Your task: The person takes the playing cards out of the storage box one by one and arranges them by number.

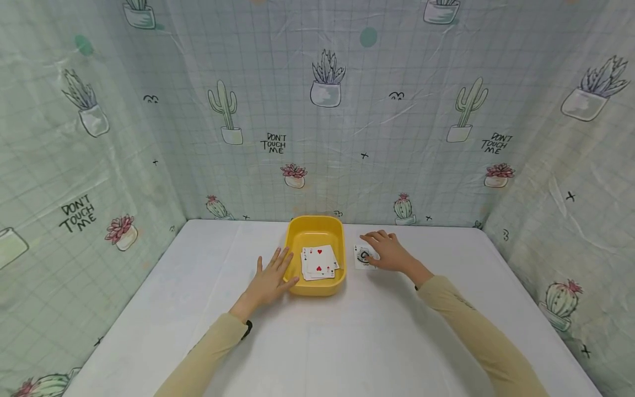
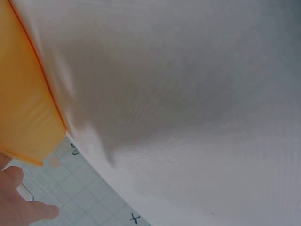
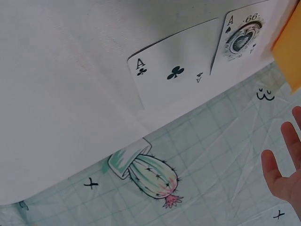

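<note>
A yellow tray (image 1: 314, 221) sits on the white table with several overlapping playing cards (image 1: 319, 260) in it, a card with red hearts on top. My left hand (image 1: 268, 282) lies along the tray's left rim, fingers spread and straight. Just right of the tray, my right hand (image 1: 392, 253) hovers over an ace of spades (image 1: 363, 258), its fingers loosely bent and holding nothing. Two face-up cards show in the right wrist view: an ace of clubs (image 3: 175, 73) and the ace of spades (image 3: 241, 41) beside it. In the head view my right hand covers the ace of clubs.
The white table (image 1: 317, 342) ends at the back against a pale green cloth (image 1: 357, 182) printed with cacti and words. More of this cloth hangs along both sides. The tray stands close to the table's back edge.
</note>
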`<act>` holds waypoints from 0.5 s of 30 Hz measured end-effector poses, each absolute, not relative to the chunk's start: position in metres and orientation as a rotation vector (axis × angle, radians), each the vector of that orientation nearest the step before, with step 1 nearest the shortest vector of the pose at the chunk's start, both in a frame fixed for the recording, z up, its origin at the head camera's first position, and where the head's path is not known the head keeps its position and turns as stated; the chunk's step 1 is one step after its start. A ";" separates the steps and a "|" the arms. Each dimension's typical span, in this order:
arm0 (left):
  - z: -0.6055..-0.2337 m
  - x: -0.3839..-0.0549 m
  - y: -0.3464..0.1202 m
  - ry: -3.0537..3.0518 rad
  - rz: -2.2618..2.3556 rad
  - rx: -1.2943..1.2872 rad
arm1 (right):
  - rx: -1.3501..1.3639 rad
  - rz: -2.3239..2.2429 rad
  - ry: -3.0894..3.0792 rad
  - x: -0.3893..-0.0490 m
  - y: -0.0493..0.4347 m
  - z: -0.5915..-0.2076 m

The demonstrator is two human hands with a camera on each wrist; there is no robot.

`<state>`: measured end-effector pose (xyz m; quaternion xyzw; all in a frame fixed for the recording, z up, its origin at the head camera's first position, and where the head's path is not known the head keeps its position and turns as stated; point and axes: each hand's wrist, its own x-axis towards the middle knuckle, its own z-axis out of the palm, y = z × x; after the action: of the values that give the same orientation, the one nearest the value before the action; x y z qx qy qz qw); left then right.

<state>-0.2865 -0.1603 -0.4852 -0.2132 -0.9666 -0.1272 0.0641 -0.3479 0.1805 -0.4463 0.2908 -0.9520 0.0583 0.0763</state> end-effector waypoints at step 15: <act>-0.485 -0.287 -0.160 -2.946 -0.401 -0.635 | 0.949 0.243 -2.822 -0.349 0.140 -0.444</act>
<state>-0.2869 -0.1600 -0.4847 -0.2085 -0.9678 -0.1317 0.0509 -0.3490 0.1405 -0.4438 0.3167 -0.9419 0.0812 0.0770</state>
